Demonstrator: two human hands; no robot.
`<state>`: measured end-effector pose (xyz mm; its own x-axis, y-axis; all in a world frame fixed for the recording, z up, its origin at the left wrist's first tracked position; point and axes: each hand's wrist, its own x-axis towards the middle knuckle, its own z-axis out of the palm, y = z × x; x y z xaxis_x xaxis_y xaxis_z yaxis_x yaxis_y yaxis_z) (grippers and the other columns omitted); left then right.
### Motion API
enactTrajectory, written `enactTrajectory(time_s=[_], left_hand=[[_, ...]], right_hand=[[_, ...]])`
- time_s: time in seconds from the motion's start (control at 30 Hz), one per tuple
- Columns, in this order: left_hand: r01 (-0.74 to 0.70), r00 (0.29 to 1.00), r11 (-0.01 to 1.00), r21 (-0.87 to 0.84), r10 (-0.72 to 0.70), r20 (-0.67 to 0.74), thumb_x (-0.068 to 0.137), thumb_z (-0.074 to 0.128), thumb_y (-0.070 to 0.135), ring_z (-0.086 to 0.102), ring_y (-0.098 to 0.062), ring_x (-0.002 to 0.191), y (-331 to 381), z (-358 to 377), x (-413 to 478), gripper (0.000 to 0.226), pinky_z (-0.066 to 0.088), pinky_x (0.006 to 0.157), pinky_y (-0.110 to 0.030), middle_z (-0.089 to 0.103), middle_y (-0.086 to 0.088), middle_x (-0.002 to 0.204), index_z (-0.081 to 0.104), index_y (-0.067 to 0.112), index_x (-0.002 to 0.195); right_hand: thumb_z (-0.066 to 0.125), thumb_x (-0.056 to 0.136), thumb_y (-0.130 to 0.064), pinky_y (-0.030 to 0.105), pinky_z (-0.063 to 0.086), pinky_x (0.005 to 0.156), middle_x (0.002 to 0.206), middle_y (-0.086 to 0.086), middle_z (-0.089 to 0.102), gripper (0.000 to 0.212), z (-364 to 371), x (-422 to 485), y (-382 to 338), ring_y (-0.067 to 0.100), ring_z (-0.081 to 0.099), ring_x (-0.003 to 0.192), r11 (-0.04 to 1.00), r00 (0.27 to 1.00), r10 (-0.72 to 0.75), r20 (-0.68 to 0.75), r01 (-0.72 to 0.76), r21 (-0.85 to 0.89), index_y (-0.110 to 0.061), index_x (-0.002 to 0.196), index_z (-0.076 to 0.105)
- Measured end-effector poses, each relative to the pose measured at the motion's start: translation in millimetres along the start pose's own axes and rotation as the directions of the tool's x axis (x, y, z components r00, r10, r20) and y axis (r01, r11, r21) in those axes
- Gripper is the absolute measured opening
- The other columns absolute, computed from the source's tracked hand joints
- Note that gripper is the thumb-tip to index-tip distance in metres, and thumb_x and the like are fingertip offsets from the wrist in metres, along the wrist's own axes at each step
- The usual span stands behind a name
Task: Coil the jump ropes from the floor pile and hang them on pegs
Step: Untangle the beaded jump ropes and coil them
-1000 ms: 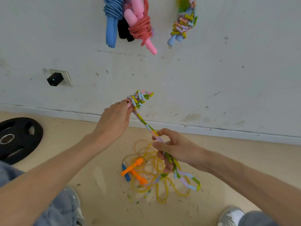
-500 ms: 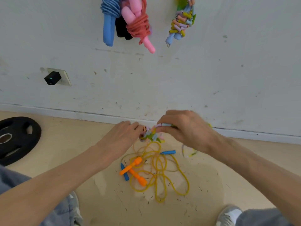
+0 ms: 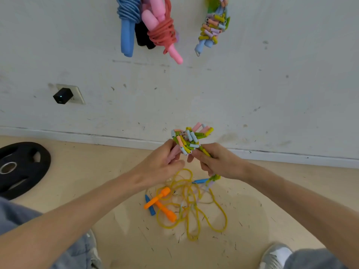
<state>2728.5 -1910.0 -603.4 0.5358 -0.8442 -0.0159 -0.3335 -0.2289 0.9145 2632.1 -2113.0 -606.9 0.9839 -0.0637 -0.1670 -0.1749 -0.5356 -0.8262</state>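
- The left hand [image 3: 163, 165] is curling its fingers round a pink handle [image 3: 173, 154] and the base of a bundle of beaded rope [image 3: 189, 138], gripping both.
- The bundle is standing up just above both hands, its loops of green, yellow, pink and pale blue beads bunching between the two sets of fingertips.
- The right hand [image 3: 218, 162] is closing its fingers round a strand of the same beaded rope, right beside the left hand, almost touching it.
- That strand is coming out under the right hand's palm and trailing down towards the floor [image 3: 77, 171].
- Below both hands, a yellow rope [image 3: 196, 212] is lying in a loose tangle on the floor, with two orange handles [image 3: 159, 197] crossing under the left hand.
- A blue handle [image 3: 150, 207] is lying beside the orange ones, and another blue handle [image 3: 201, 180] is showing just under the right hand.
- High above the hands, on the wall [image 3: 281, 94], coiled ropes are hanging: a blue rope [image 3: 127, 26], a pink-handled red rope [image 3: 163, 33] with something black [image 3: 142, 38] behind it, and, to the right, another beaded rope [image 3: 212, 26].
- Far to the left of the left hand, a black weight plate [image 3: 21, 167] is lying flat on the floor.
- Above the plate, a black plug [image 3: 62, 95] is sitting in a wall socket.
- A grey shoe [image 3: 275, 253] is showing below the right forearm.
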Motion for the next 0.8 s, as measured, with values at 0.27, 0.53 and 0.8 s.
enactTrajectory(time_s=[0.27, 0.53, 0.8], left_hand=[[0.126, 0.961, 0.971, -0.202, -0.170, -0.217, 0.084, 0.050, 0.084, 0.042, -0.012, 0.053, 15, 0, 4, 0.068, 0.037, 0.050, -0.009, 0.044, -0.001, 0.057, 0.046, 0.025, 0.052], [0.103, 0.983, 0.984, -0.143, -0.123, -0.138, 0.096, 0.046, 0.067, 0.042, -0.016, 0.066, 11, -6, 4, 0.055, 0.037, 0.068, -0.037, 0.042, -0.001, 0.070, 0.054, 0.016, 0.079], [-0.260, 0.945, 0.929, 0.263, 0.189, 0.268, 0.101, 0.056, 0.053, 0.055, 0.007, 0.068, 25, -11, -9, 0.017, 0.039, 0.063, -0.015, 0.055, 0.019, 0.073, 0.056, 0.060, 0.086]], right_hand=[[0.038, 0.112, -0.038, 0.013, 0.039, 0.059, 0.069, -0.012, 0.055, 0.036, 19, -8, -23, -0.003, 0.056, 0.061, 0.946, 0.989, -0.108, 0.099, 0.133, -0.295, -0.017, 0.098, 0.064], [0.037, 0.110, -0.047, 0.038, 0.050, 0.053, 0.069, 0.001, 0.057, 0.038, 18, -13, -20, 0.016, 0.061, 0.058, 0.981, 0.998, -0.035, -0.059, 0.023, -0.194, -0.017, 0.108, 0.061], [0.047, 0.109, -0.029, 0.025, 0.042, 0.061, 0.069, -0.013, 0.057, 0.023, -63, -6, -18, 0.005, 0.051, 0.059, 0.916, 0.960, -0.197, -0.197, 0.108, -0.387, -0.016, 0.097, 0.063]])
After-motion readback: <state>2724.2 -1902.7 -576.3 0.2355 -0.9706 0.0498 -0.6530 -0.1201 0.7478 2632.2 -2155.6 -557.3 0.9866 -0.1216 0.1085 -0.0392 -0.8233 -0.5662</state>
